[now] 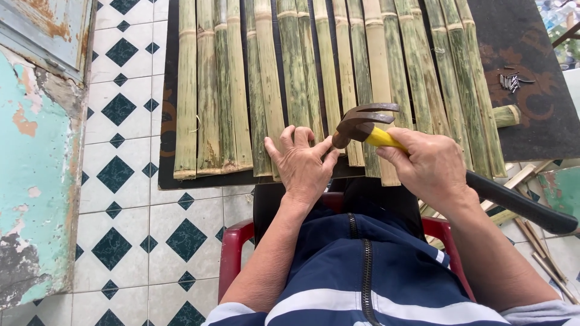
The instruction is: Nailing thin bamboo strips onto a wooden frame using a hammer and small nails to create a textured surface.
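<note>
A floor of white tiles with dark green diamonds (121, 175) is seen at the left, bordered by a wall of peeling turquoise paint (30, 181). A small heap of nails (512, 80) is laid on the dark, rust-stained surface (531, 115). A red plastic chair (232, 250) is seen below, and thin wooden offcuts (544, 253) are scattered at the right.

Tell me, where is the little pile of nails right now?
In the head view, the nails lie at the upper right on the dark board, just beyond the rightmost bamboo slats and well above the right hand gripping the hammer.
</note>
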